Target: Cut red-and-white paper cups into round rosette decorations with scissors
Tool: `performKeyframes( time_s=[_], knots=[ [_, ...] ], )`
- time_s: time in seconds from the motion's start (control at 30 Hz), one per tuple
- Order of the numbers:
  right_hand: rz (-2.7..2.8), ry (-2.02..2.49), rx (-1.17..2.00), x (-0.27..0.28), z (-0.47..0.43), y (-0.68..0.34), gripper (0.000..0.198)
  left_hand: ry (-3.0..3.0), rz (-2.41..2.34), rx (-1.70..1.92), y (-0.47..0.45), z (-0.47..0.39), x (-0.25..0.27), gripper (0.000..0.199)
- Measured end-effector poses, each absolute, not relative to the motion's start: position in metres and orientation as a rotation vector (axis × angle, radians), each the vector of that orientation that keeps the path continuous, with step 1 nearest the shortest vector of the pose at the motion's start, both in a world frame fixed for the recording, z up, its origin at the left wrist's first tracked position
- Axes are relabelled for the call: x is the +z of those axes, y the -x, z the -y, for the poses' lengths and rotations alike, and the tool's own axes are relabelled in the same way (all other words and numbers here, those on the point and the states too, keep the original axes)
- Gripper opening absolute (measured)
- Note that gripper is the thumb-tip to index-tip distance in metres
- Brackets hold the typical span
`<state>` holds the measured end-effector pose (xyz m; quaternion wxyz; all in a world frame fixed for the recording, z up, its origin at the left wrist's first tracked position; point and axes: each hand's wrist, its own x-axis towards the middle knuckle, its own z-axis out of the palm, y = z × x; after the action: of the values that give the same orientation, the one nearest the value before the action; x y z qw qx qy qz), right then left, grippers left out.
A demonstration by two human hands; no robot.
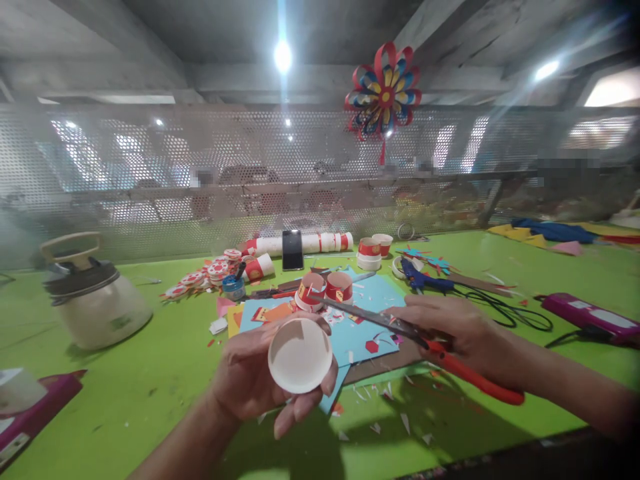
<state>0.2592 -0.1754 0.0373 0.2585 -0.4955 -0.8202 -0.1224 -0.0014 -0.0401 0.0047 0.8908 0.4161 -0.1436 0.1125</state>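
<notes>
My left hand (pixel 237 373) holds a round white paper cup piece (pixel 300 355), its pale inner face turned up toward me and the fingers curled around and under it. In my right hand (pixel 465 330) is a pair of red-handled scissors (pixel 480 383), the blades pointing left above the paper. The blade tips lie just beyond the cup piece, apart from it. Behind them, two red-and-white paper cups (pixel 339 288) stand side by side on blue paper sheets (pixel 373 333).
White scraps litter the green table (pixel 175 413). A glue gun (pixel 427 280) with a black cable lies right, near a purple power strip (pixel 590 317). A large jug (pixel 97 300) stands left. A phone (pixel 293 250) leans on a cup tube (pixel 265 247). A paper flower (pixel 385 97) hangs above.
</notes>
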Motion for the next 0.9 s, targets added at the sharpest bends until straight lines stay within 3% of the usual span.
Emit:
performKeyframes(
  time_s=[0.1,0.33,0.67,0.9],
  knots=[
    [2.157,1.367,-0.258,0.037,0.173,-0.262,0.034,-0.886,0.296,0.252,0.002,0.039,0.004,0.042],
    [2.130,1.793,-0.435,0.024,0.172,-0.280,0.040,-1.004,0.229,0.367,0.004,0.036,0.007,0.043],
    [1.796,1.534,0.012,0.034,0.198,-0.237,0.023,-1.512,-0.034,0.657,-0.001,0.037,0.006,0.043],
    [1.582,1.343,0.253,0.033,0.178,-0.196,0.033,-1.762,-0.132,0.743,-0.009,0.043,0.001,0.039]
  ],
)
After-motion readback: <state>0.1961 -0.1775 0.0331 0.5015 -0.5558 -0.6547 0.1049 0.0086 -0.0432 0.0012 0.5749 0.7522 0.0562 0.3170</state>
